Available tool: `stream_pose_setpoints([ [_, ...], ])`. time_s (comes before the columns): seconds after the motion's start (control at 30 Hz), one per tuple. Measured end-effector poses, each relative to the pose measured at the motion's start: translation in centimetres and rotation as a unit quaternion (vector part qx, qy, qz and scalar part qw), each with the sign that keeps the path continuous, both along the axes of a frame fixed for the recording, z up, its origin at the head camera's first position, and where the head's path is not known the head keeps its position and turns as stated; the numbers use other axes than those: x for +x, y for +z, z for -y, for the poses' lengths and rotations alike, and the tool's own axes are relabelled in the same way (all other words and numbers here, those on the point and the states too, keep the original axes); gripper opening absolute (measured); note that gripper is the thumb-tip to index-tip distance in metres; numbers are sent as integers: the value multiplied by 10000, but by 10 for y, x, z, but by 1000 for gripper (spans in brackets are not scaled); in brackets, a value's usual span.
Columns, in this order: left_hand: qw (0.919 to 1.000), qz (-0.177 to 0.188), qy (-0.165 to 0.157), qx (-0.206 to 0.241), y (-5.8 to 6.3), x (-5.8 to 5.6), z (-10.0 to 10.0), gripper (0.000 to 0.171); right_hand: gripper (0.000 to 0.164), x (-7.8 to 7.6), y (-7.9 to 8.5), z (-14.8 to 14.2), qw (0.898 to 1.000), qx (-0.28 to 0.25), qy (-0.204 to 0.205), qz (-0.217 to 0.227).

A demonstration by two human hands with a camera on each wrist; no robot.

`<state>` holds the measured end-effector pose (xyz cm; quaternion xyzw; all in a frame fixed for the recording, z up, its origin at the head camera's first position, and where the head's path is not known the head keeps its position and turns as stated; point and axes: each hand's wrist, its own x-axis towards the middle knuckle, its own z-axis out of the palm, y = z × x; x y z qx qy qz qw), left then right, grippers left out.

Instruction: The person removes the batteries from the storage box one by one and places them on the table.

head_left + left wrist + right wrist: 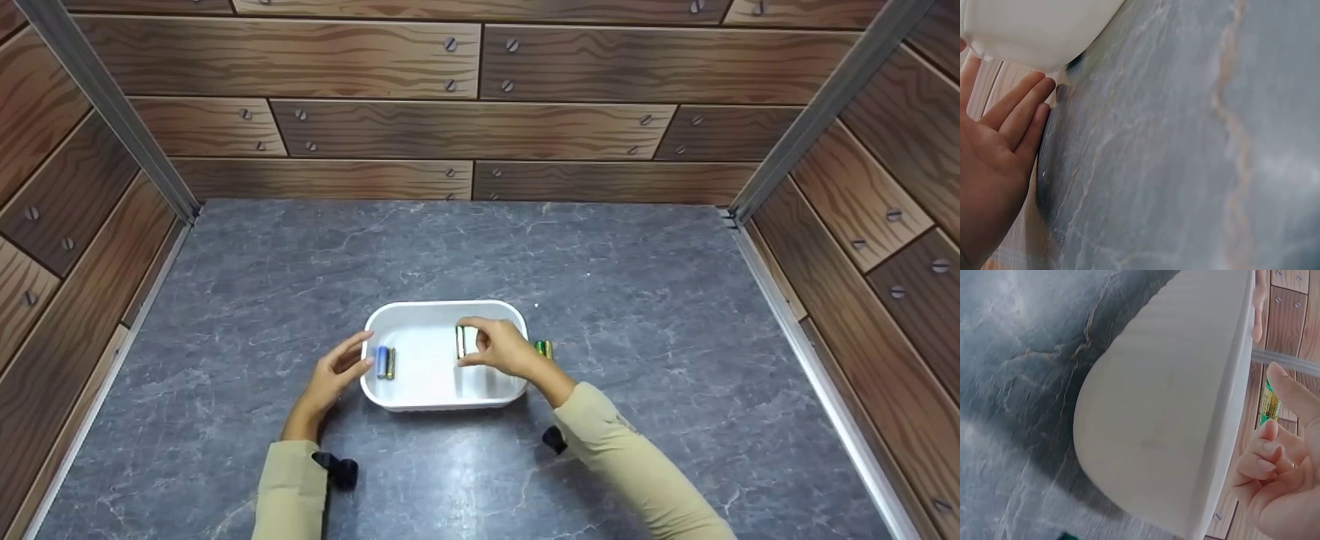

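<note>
A white rectangular tray (pixel 427 401) with rounded corners stands on the grey marbled surface. My left hand (pixel 330 381) is at its left end, fingers extended and fingertips touching the rim; in the left wrist view this hand (pixel 999 152) shows its palm below the tray (pixel 1027 34). Over the tray's inside, my right hand (pixel 501 346) pinches a battery (pixel 460 343) by its ends between thumb and finger. Its green and yellow wrapper shows in the right wrist view, where the battery (pixel 1270 403) is above the rim. A blue battery (pixel 382 363) and a gold-and-dark battery (pixel 391 364) lie side by side at the tray's left.
Just outside the tray's right wall are green-and-gold batteries (pixel 548 349), partly hidden by my right wrist. Wood-patterned walls (pixel 480 127) enclose the marbled surface (pixel 637 300) at the back and sides. Black devices (pixel 343 474) are worn at both wrists.
</note>
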<state>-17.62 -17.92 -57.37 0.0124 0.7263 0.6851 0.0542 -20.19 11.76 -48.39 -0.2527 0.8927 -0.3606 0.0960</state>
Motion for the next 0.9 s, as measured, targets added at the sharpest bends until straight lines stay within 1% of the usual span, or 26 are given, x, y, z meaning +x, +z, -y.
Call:
stream_pose_setpoints([
  [0.27, 10000, 17, 40, -41, -2, 0, 1, 48, 56, 0, 0, -16, 9994, -229, -192, 169],
  [0.53, 9999, 69, 76, -79, -1, 1, 1, 49, 57, 2, 0, -30, 9986, -240, -377, 300],
  [0.7, 9999, 50, 82, -120, -1, 0, 0, 48, 56, 4, -1, -41, 9983, -255, -424, 300],
  [0.9, 9999, 82, 81, -29, -2, -1, 0, 49, 56, 6, -3, -52, 9981, -383, -446, 199],
])
